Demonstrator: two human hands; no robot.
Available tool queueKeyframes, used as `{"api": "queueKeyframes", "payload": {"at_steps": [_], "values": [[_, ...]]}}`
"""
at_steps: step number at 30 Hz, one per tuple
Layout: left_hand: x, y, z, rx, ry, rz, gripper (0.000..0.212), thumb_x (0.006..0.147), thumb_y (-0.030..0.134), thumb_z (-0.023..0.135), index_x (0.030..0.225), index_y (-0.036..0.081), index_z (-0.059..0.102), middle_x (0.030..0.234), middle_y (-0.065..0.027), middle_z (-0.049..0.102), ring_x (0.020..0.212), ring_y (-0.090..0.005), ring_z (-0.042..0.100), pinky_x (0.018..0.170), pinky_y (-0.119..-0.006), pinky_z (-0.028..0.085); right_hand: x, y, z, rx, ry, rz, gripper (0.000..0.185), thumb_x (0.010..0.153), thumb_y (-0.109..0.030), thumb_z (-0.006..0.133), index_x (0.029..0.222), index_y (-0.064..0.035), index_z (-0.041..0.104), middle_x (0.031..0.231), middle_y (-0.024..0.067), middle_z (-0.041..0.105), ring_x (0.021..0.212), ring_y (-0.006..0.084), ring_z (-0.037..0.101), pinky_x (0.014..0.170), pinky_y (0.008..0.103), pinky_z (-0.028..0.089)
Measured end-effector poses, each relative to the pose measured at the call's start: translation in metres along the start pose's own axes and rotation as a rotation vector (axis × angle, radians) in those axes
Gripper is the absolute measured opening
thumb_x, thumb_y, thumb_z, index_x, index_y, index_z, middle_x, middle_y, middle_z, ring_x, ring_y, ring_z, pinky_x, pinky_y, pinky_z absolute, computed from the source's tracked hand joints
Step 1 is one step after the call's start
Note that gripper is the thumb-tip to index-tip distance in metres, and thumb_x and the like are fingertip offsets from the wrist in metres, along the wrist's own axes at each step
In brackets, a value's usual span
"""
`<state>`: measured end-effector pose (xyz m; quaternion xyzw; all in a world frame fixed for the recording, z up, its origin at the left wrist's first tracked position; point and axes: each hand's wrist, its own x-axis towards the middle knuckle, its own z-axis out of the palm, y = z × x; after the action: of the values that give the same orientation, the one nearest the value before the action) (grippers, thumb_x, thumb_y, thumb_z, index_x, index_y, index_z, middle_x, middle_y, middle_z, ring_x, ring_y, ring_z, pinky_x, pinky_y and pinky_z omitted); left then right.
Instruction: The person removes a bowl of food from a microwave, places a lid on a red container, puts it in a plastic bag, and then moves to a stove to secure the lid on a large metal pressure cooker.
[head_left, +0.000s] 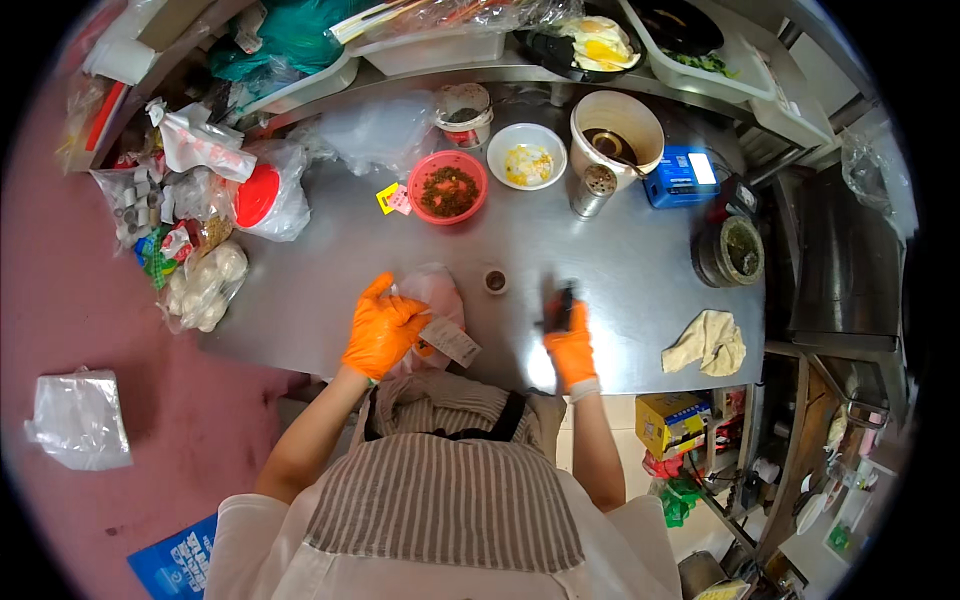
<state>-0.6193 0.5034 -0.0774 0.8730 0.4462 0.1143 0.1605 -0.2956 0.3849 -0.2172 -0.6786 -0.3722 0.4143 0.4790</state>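
My left hand, in an orange glove, pinches at the edge of a thin, whitish plastic bag near the table's front edge. A printed paper slip sticks out by its fingertips; whether it is fixed to the bag I cannot tell. Something pinkish shows through the bag, but its contents are unclear. My right hand, gloved alike, grips a small black tool, possibly a stapler, blurred by motion. Between the hands and slightly farther back stands a small clear cup of dark sauce.
Behind are a red bowl of chopped seasoning, a white bowl, a sauce bucket and a metal shaker. A stone mortar and cloth lie right. Bagged goods crowd the left. A shelf overhangs the back.
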Motion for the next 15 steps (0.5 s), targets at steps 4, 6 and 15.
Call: {"api": "queueKeyframes", "payload": {"at_steps": [4,6,15], "values": [[0.002,0.005,-0.005,0.005,0.044,0.053,0.01,0.088,0.02,0.079,0.095,0.013,0.083,0.094,-0.0038,0.081,0.098,-0.0266,0.072,0.117,-0.048,0.042,-0.014,-0.085,0.064,-0.514,-0.269,-0.176,0.073,0.075,-0.028,0.09,0.139,-0.0073,0.063,0.13,0.0194,0.07,0.119,0.0418,0.067,0.102,0.0485,0.054],[0.0,-0.001,0.0,0.063,0.05,0.107,0.008,0.088,0.019,0.079,0.093,0.013,0.082,0.091,-0.0045,0.08,0.095,-0.0263,0.073,0.117,-0.049,0.042,-0.012,-0.102,0.079,-0.571,-0.353,-0.246,0.068,0.076,-0.035,0.089,0.135,-0.0092,0.067,0.122,0.0193,0.073,0.113,0.0412,0.069,0.097,0.0494,0.056],[0.003,-0.001,0.007,-0.007,0.032,-0.133,0.011,0.087,0.021,0.078,0.091,0.011,0.081,0.091,-0.0096,0.079,0.107,-0.0343,0.071,0.11,-0.046,0.048,-0.008,-0.129,0.078,-0.674,-0.528,-0.161,0.047,0.079,-0.039,0.081,0.12,-0.0172,0.076,0.111,0.0128,0.078,0.106,0.0374,0.073,0.093,0.048,0.058]]}}
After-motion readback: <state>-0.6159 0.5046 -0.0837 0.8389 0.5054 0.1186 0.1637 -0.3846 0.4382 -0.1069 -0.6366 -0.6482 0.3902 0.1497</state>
